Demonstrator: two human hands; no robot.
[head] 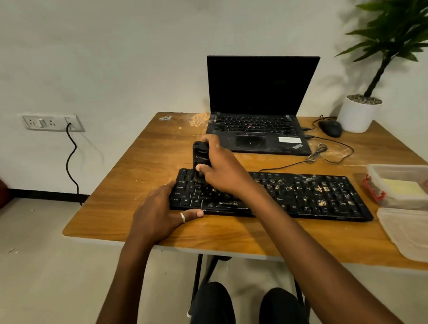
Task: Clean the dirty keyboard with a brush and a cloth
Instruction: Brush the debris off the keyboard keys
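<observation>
Keyboard [309, 194]: long, flat, black plastic, lying across the near half of the table [138, 165], just in front of the laptop [262, 104]; tan crumbs [319, 188] and pale specks thick over the middle and right keys, fewer at the left end.
Brush [201, 157]: stubby black body with a smooth sheen and faint lettering, held upright, dark bristles down on the keys at the far left end.
Right hand [220, 169]: arm reaching across to the left end, fingers and thumb wrapped round the brush body, back of the hand up, wrist bent above the key rows.
Left hand [158, 214]: laid flat at the near left corner of the keyboard, fingers spread over the end keys, thumb straight along the front edge, clasping nothing; silver ring [182, 217] on the thumb.
Table: warm wood-grain top with rounded corners, dusted with pale powder.
Laptop: matte black, lid up, screen dark, deck smeared with dust.
Mouse [330, 128]: black, rounded, right of the laptop, with a thin looped cable.
Container [407, 184]: clear rectangular plastic tub at the right edge, something pale yellow inside, whether a cloth cannot be told; cloudy lid [420, 232] lying flat nearer.
Pot [359, 114]: white, round, holding a leafy plant at the far right corner.
</observation>
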